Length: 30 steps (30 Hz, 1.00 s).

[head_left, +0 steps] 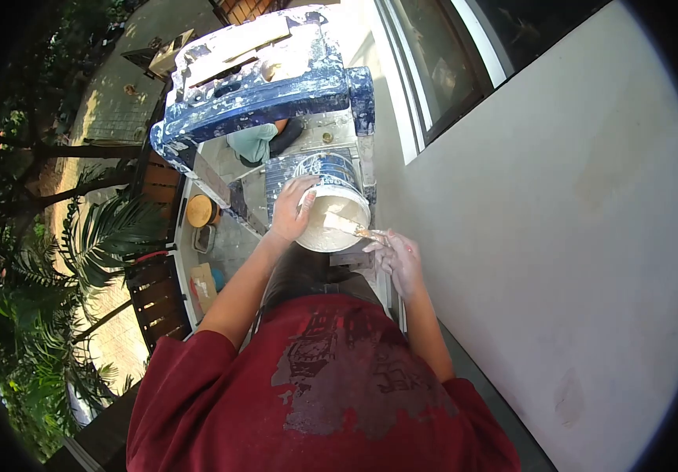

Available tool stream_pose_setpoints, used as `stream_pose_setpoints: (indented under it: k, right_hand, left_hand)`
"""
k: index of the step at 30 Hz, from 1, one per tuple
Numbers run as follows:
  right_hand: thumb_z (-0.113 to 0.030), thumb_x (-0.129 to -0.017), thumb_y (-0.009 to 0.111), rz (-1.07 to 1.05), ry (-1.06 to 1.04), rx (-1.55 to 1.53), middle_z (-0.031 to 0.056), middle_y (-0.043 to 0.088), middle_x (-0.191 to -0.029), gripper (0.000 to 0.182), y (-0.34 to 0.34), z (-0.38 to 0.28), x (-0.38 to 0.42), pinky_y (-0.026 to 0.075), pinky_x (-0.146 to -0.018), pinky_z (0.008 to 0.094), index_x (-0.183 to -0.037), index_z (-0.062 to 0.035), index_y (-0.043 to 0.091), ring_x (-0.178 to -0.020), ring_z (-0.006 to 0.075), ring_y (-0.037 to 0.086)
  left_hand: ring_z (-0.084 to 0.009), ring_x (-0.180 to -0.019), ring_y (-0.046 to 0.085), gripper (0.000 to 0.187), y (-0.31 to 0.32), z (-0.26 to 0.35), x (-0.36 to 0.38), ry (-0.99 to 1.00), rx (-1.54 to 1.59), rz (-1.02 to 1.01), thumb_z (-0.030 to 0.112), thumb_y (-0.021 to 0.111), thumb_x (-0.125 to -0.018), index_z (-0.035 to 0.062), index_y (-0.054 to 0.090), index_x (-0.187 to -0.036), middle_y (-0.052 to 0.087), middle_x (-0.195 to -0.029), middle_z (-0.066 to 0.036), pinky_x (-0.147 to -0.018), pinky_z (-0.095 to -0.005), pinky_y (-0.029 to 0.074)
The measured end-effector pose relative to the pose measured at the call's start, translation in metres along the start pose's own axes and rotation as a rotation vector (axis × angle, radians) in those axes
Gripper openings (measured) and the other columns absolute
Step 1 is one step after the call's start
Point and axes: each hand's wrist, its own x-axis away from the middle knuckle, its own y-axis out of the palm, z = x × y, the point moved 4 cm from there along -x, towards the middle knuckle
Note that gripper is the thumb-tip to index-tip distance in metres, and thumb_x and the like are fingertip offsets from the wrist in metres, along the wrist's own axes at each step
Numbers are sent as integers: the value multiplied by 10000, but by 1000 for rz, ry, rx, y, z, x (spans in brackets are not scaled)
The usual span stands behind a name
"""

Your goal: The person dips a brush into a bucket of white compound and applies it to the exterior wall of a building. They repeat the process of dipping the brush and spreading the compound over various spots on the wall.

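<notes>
A white-rimmed bucket point(359, 206) with a blue, paint-spattered outside is tilted towards me on a step of the ladder. Pale, thick paste point(319, 236) coats its inside. My left hand point(292, 211) grips the bucket's left rim, with the thumb over the edge. In my right hand point(399, 258) is a putty knife point(364, 233), held by its stained handle. Its white-coated blade reaches over the mouth of the bucket. White residue covers my right fingers.
The blue stepladder top point(260, 102) stands ahead, splashed white. To the right runs a pale wall point(543, 212) with a window point(441, 63) above. A person point(252, 143) crouches below. A yellow-lidded container point(200, 211) and railing point(160, 259) are at left.
</notes>
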Motion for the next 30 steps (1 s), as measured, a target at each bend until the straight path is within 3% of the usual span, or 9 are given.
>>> stream_pose_setpoints:
  k: [5,11,15,19,21,25,28,30]
  right_hand:
    - [-334,-1106,552,106,-217,-137,171,757,-937,400,-7,-21,31,319,-503,232,-1211,31,676,-628,97,557]
    - [-292,-1092,583,122,-474,-307,233,738,-1041,453,6,-58,69,416,-513,251,-1271,119,651,-700,178,661]
    - [-337,-1053,615,120,-689,-121,256,733,-1034,547,27,-100,106,459,-497,264,-1315,142,632,-727,269,715]
    - [-358,-1041,637,154,-869,-73,265,736,-1020,577,41,-132,145,463,-479,267,-1311,152,633,-704,266,719]
    - [-313,-1048,653,51,-991,-135,312,734,-1088,544,48,-146,165,456,-493,295,-1347,141,630,-748,311,741]
    - [-358,-1044,673,142,-1128,-130,315,741,-1052,582,60,-175,208,459,-481,309,-1340,141,636,-695,320,735]
    - [-414,-1044,684,318,-1295,143,310,750,-1009,617,83,-203,257,480,-491,316,-1337,128,647,-662,316,738]
    - [-450,-1041,689,580,-1323,632,308,758,-1004,627,105,-222,296,544,-541,338,-1334,103,659,-687,325,767]
  left_hand:
    - [-424,-1273,602,361,-1,1,2,14,-4,-19,254,495,-1093,7,672,-1288,672,-1333,-217,-1122,-483,445]
    - [-438,-1258,600,373,-1,-4,1,11,-14,-10,246,477,-1096,0,669,-1300,672,-1306,-229,-1112,-494,446]
    - [-444,-1239,602,358,-1,-3,1,57,0,13,216,491,-1084,-21,669,-1283,673,-1297,-237,-1100,-502,449]
    - [-442,-1222,609,347,0,-5,-2,69,8,-25,206,488,-1086,-26,673,-1268,676,-1285,-241,-1088,-501,454]
    - [-437,-1209,614,330,-1,-11,-6,14,43,-38,208,499,-1089,-14,676,-1258,680,-1264,-245,-1077,-495,458]
    - [-431,-1175,627,284,-1,-24,-26,3,111,-121,204,553,-1077,-4,687,-1217,695,-1208,-231,-1050,-487,469]
    - [-429,-1122,638,258,-3,-19,-32,77,74,-117,196,591,-1058,-9,699,-1170,707,-1155,-217,-1016,-486,481]
    - [-431,-1102,638,252,-5,-20,-30,84,88,-106,198,603,-1049,-10,706,-1146,710,-1133,-216,-1003,-493,484]
